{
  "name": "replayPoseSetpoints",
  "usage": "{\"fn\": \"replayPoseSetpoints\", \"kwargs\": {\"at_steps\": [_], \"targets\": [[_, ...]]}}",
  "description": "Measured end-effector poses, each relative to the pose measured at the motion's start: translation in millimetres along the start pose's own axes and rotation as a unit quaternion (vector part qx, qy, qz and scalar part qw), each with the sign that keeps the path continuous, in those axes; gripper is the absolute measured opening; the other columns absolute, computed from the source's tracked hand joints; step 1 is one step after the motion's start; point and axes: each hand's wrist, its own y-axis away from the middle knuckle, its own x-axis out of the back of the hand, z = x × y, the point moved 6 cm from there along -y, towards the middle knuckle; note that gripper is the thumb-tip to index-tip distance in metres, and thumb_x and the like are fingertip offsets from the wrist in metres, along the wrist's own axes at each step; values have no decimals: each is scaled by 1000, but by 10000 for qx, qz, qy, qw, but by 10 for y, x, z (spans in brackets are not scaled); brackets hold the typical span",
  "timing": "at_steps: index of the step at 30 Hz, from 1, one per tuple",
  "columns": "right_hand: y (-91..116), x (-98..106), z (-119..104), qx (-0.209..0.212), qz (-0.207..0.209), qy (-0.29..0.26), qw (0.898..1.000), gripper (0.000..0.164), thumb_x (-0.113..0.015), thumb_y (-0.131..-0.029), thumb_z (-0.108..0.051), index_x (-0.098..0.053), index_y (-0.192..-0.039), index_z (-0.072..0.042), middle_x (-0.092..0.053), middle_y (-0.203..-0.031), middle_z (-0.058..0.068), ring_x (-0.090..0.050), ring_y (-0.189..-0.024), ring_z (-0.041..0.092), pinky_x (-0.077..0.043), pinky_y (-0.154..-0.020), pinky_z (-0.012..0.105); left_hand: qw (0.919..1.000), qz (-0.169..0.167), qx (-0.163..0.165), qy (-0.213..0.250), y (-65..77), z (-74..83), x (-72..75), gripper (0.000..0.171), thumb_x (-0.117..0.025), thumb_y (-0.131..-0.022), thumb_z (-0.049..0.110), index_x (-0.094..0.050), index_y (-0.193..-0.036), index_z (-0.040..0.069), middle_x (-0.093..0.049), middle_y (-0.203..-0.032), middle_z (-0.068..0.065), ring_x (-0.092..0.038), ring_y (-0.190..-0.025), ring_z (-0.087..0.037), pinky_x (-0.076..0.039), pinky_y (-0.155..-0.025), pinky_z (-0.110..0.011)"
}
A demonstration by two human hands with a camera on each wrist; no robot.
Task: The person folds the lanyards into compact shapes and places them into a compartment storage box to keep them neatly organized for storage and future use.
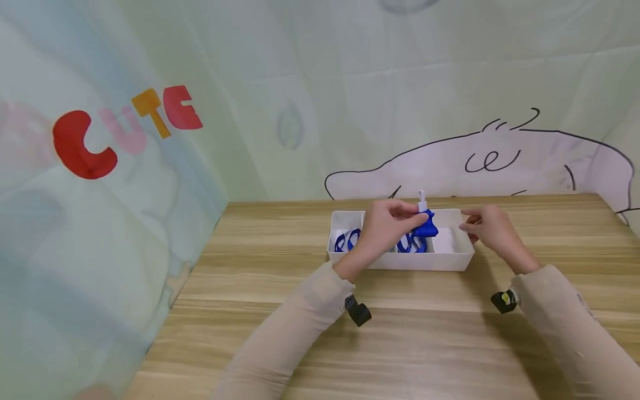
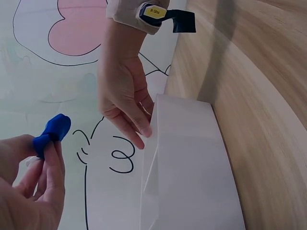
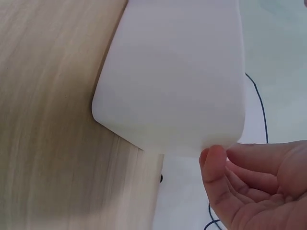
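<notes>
My left hand (image 1: pixel 382 226) pinches a bundled blue lanyard (image 1: pixel 426 226) with a white end fitting that points up, held above a white divided box (image 1: pixel 420 262). In the left wrist view the lanyard (image 2: pixel 56 128) juts from between thumb and fingers, higher than the box rim. At the box's right end, my right hand (image 1: pixel 492 230) grips the rim; the right wrist view shows thumb and fingers pinching the box corner (image 3: pixel 220 136). Coiled blue lanyards (image 1: pixel 348 240) lie in the left compartment, and more blue loops (image 1: pixel 411 243) sit further right, partly covered by my left hand.
The box stands on a wood-grain table (image 1: pixel 270 233), near its back edge. Behind rises a pale printed curtain (image 1: pixel 300 111), with a black line drawing at the right and coloured letters on the left side. Each sleeve carries a small black wrist device (image 1: pixel 358 312).
</notes>
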Motion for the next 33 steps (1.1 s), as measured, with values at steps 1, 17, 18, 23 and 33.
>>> {"fn": "replayPoseSetpoints", "kwargs": {"at_steps": [1,17,18,23,33], "targets": [[-8,4,24,-62,-45,-173,9998,43,-63,-94,6,-47,-129,24,-65,-99,33,-67,-63,20,-59,-59,33,10000,-21,-2,-27,-19,-2,-32,18,-82,-85,18,-77,-95,5,-73,-85,3,-66,-73,-3,-56,-68,-19],[-55,35,70,-416,-366,-326,9979,39,-62,-95,5,-50,-128,24,-62,-106,33,-66,-68,18,-60,-68,38,9957,-252,431,-783,-288,-56,-457,15,-82,-85,20,-78,-94,8,-73,-81,5,-63,-66,0,-53,-60,-15],[-53,37,73,-428,-378,-349,9978,39,-62,-95,5,-50,-128,24,-62,-107,34,-66,-68,18,-60,-68,38,9955,-254,459,-792,-301,-68,-484,14,-82,-85,19,-78,-92,8,-73,-80,5,-63,-64,0,-53,-60,-15],[-44,50,72,-411,-366,-242,9982,37,-61,-95,6,-51,-126,24,-63,-104,32,-66,-67,18,-60,-69,40,9956,-246,443,-790,-367,-118,-628,11,-83,-83,13,-77,-85,5,-72,-74,1,-62,-57,0,-52,-55,-15],[-69,40,77,-330,-325,-362,9983,39,-63,-94,4,-51,-125,24,-65,-99,29,-66,-64,17,-59,-66,38,9790,-183,337,-2000,-452,-231,-809,14,-84,-82,16,-75,-74,9,-63,-65,8,-54,-54,-3,-44,-48,-14]]}}
